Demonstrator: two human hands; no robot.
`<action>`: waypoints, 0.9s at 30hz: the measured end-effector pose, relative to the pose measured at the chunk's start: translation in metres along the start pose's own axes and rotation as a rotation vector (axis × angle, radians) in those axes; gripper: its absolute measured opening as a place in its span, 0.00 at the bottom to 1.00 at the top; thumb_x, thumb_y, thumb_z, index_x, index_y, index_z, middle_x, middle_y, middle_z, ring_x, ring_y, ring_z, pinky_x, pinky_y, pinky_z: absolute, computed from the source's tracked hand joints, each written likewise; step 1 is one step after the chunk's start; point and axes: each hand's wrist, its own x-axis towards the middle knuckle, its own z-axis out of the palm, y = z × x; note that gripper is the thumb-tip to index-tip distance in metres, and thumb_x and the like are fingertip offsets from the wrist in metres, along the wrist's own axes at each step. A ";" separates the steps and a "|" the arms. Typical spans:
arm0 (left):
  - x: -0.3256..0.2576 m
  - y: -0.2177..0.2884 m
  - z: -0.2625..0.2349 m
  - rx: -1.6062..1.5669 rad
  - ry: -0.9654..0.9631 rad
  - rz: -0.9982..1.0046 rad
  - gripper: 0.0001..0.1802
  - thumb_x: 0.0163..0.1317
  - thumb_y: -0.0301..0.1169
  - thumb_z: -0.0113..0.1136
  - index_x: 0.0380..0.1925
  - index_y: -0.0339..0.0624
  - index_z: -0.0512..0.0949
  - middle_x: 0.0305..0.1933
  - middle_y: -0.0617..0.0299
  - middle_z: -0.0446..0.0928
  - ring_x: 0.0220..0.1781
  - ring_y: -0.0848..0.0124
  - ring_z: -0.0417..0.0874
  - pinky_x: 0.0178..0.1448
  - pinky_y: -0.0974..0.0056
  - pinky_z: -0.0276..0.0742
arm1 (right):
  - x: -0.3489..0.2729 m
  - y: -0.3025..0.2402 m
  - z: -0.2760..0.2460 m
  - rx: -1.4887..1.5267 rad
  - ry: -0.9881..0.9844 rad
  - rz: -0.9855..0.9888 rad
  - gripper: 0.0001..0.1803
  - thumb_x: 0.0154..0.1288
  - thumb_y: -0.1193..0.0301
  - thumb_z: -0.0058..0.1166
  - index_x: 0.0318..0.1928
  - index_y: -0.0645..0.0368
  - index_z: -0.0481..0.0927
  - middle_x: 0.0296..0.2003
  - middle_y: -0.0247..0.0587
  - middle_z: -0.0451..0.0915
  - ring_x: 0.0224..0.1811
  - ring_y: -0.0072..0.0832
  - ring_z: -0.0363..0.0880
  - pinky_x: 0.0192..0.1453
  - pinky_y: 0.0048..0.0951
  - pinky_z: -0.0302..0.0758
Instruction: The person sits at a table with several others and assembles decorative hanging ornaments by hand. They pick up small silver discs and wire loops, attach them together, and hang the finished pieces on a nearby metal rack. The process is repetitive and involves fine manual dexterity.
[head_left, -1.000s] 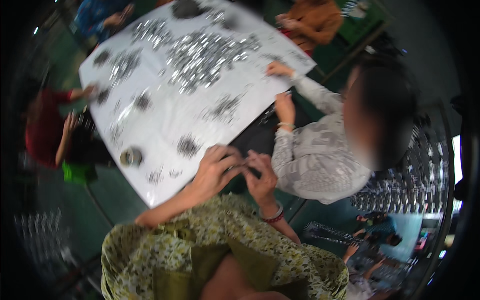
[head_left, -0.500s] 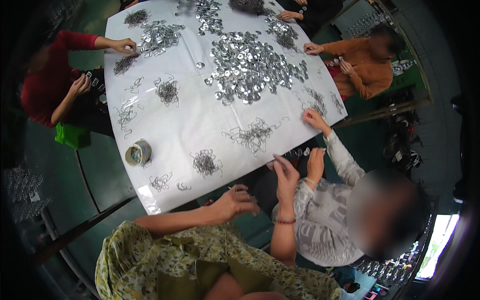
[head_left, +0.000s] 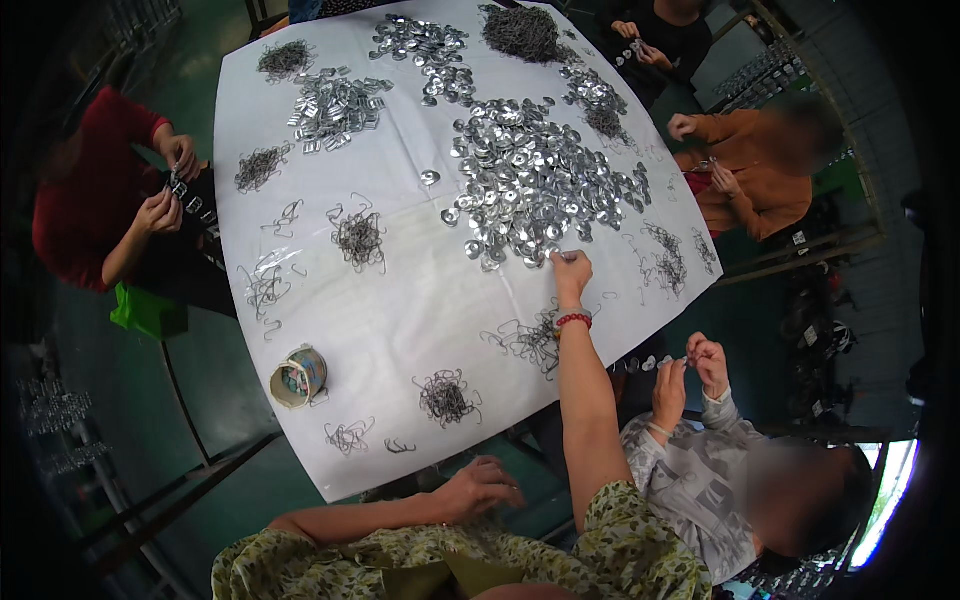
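My right hand [head_left: 573,275], with a red bead bracelet at the wrist, reaches over the white table. Its fingers pinch a silver metal disc [head_left: 553,249] at the near edge of a large pile of shiny discs [head_left: 530,180]. Under and beside that forearm lies a loose heap of bent wire hooks [head_left: 530,342]. Below the near table edge, my left hand [head_left: 478,490] stays close to my body with its fingers curled; what they hold, if anything, is hidden. A tighter clump of wire hooks [head_left: 447,398] lies on the table beyond it.
A round tub [head_left: 299,377] with small coloured bits stands at the table's left. Rectangular metal pieces [head_left: 335,108] and more hook heaps [head_left: 358,238] lie farther off. Co-workers sit around; one in a grey-white top [head_left: 690,480] is close on my right, hands raised.
My right hand has gone from beside the near edge out to the disc pile. My left hand remains low. The neighbour on the right has drawn a hand back from the table.
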 end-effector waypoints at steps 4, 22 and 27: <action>0.008 0.016 0.000 0.003 0.063 0.057 0.10 0.49 0.26 0.60 0.34 0.47 0.80 0.38 0.62 0.77 0.44 0.61 0.76 0.52 0.56 0.69 | -0.027 0.033 -0.021 0.491 -0.110 0.102 0.13 0.55 0.73 0.61 0.39 0.70 0.78 0.35 0.46 0.80 0.29 0.31 0.80 0.32 0.28 0.78; 0.023 0.055 0.051 -0.332 0.286 -0.339 0.11 0.55 0.23 0.63 0.35 0.38 0.70 0.36 0.64 0.75 0.42 0.78 0.75 0.45 0.72 0.71 | -0.326 -0.006 -0.265 0.873 -0.319 0.029 0.11 0.59 0.80 0.56 0.43 0.69 0.78 0.34 0.41 0.80 0.34 0.24 0.80 0.39 0.24 0.80; 0.031 0.068 0.065 -0.345 0.248 -0.325 0.13 0.55 0.22 0.63 0.36 0.40 0.67 0.35 0.66 0.74 0.41 0.80 0.74 0.44 0.73 0.71 | -0.346 -0.013 -0.290 0.890 -0.160 -0.080 0.10 0.58 0.80 0.57 0.42 0.68 0.80 0.32 0.39 0.80 0.32 0.21 0.78 0.36 0.22 0.78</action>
